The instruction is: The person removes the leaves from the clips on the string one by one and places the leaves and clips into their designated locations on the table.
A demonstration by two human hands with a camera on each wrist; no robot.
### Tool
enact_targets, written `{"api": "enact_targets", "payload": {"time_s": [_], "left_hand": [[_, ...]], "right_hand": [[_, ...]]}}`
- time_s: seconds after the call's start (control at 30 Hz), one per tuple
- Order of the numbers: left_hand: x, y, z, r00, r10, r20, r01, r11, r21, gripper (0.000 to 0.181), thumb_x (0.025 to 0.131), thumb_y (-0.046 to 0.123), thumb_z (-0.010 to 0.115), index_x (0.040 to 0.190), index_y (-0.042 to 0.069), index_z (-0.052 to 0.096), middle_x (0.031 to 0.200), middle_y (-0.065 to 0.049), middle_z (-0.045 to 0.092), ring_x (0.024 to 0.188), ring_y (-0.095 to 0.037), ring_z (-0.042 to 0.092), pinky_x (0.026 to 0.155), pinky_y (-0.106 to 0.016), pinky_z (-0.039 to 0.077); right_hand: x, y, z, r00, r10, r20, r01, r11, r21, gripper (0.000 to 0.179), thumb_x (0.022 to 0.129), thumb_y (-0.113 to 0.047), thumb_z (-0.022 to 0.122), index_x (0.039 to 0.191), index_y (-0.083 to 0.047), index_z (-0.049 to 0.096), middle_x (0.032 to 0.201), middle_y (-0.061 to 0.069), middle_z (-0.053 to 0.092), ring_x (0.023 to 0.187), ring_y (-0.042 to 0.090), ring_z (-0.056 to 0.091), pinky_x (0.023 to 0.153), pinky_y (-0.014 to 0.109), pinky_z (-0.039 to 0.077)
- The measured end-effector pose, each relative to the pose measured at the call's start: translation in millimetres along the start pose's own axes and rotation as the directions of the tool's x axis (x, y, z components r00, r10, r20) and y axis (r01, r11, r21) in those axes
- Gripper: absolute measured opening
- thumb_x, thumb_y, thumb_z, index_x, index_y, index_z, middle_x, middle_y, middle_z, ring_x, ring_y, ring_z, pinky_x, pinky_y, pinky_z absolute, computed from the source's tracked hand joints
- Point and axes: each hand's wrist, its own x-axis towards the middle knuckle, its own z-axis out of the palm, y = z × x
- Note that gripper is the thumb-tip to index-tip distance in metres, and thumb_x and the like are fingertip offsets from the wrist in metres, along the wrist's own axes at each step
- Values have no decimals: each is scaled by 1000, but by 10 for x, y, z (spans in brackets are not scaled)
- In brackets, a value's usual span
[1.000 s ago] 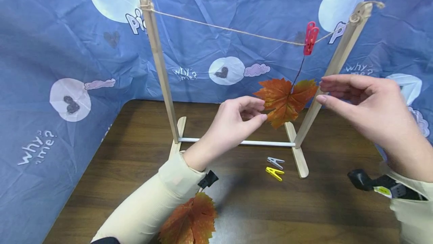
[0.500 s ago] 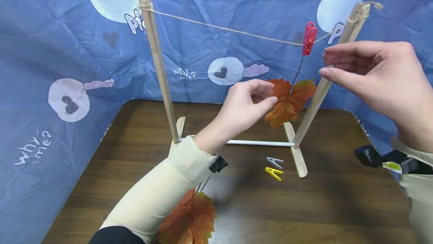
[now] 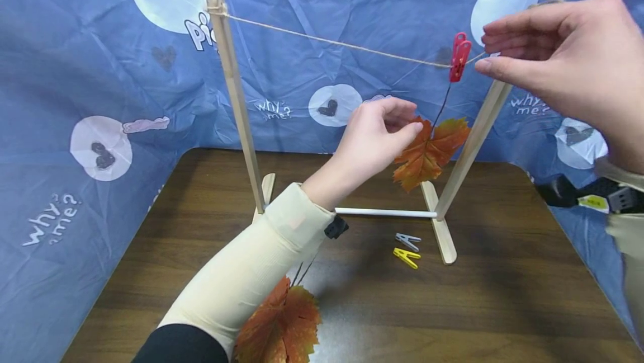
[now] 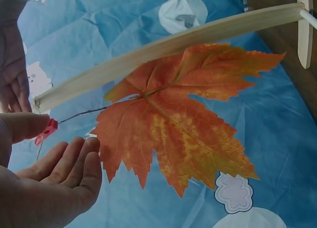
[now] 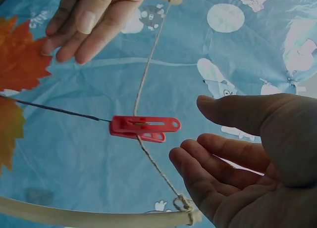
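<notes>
A red clothespin (image 3: 460,58) clips the dark stem of an orange maple leaf (image 3: 435,150) to a twine line (image 3: 332,42). My left hand (image 3: 377,136) hovers at the leaf's left edge, thumb and fingers apart and loosely bent, overlapping that edge in the head view. Level with the clothespin, my right hand (image 3: 578,58) is just to its right, holding nothing. In the right wrist view a gap shows between the right fingertips (image 5: 179,156) and the clothespin. The left wrist view shows the leaf (image 4: 168,124) hanging beyond the left fingertips.
A wooden post (image 3: 233,94) carries the line at left; the right post (image 3: 475,145) is partly behind my right hand. A white rod (image 3: 384,213) joins their feet. Grey (image 3: 408,241) and yellow (image 3: 406,258) clothespins lie on the table (image 3: 453,307), with more leaves (image 3: 284,326) near my left sleeve.
My right hand has risen from beside the leaf to the clothespin's height. My left hand has moved up and slightly right. The leaf and clothespin hang about where they were.
</notes>
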Motion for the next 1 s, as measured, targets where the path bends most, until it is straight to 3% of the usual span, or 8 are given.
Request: {"api": "enact_targets", "payload": {"time_s": [0.2, 0.43, 0.57, 0.67, 0.87, 0.9, 0.97, 1.0], "left_hand": [[113, 23, 21, 999, -41, 4, 41, 998, 39, 28, 93, 13, 74, 119, 1, 71, 106, -3, 73, 89, -7, 66, 81, -16, 48], [227, 51, 48, 999, -34, -4, 34, 997, 75, 29, 94, 15, 74, 120, 2, 71, 109, -1, 73, 91, -4, 66, 82, -14, 47], [282, 75, 51, 999, -34, -7, 35, 992, 121, 30, 94, 17, 74, 121, 3, 71, 110, -1, 73, 94, -5, 65, 83, -13, 45], [329, 102, 64, 999, -36, -2, 36, 986, 164, 31, 94, 20, 75, 121, 5, 72, 112, 0, 73, 97, -5, 65, 83, -12, 44], [410, 133, 122, 999, -35, 38, 28, 985, 171, 29, 96, 21, 74, 119, 5, 73, 109, 1, 73, 95, -4, 65, 82, -12, 44], [419, 134, 132, 998, -33, 44, 25, 985, 169, 28, 96, 21, 74, 119, 5, 73, 108, 1, 73, 94, -3, 64, 81, -13, 45], [432, 135, 148, 998, -28, 51, 19, 985, 172, 26, 96, 21, 74, 116, 5, 74, 105, 2, 74, 91, -2, 64, 80, -13, 45], [438, 135, 156, 998, -26, 52, 16, 985, 173, 25, 96, 20, 74, 116, 5, 75, 104, 2, 74, 90, -2, 64, 79, -13, 45]], "right_hand": [[121, 18, -48, 998, -47, 44, 52, 991, -127, 47, 94, -22, 76, 138, -8, 65, 126, 19, 67, 105, -5, 63, 94, 13, 43], [264, -63, -101, 984, -95, 149, 131, 959, -252, 49, 95, -21, 75, 140, -6, 62, 128, 21, 65, 112, 40, 63, 89, 7, 39], [337, -108, -107, 975, -99, 198, 151, 951, -269, 48, 96, -18, 73, 139, -1, 61, 131, 26, 62, 116, 45, 60, 98, 14, 39], [387, -123, -101, 970, -96, 225, 158, 947, -279, 50, 96, -15, 74, 139, 4, 58, 134, 29, 58, 120, 48, 57, 105, 30, 40], [515, -124, -77, 952, -96, 292, 184, 939, -290, 52, 95, -15, 75, 138, 9, 57, 133, 33, 56, 120, 51, 55, 98, 58, 43], [537, -118, -72, 946, -98, 308, 193, 936, -293, 51, 95, -14, 75, 136, 10, 57, 131, 33, 57, 119, 51, 56, 96, 59, 44], [577, -108, -70, 936, -109, 335, 218, 926, -308, 49, 94, -15, 76, 132, 11, 60, 124, 33, 61, 110, 49, 59, 92, 40, 53], [592, -99, -68, 931, -119, 344, 234, 920, -314, 48, 93, -15, 77, 130, 11, 62, 120, 33, 63, 106, 47, 60, 89, 38, 54]]}}
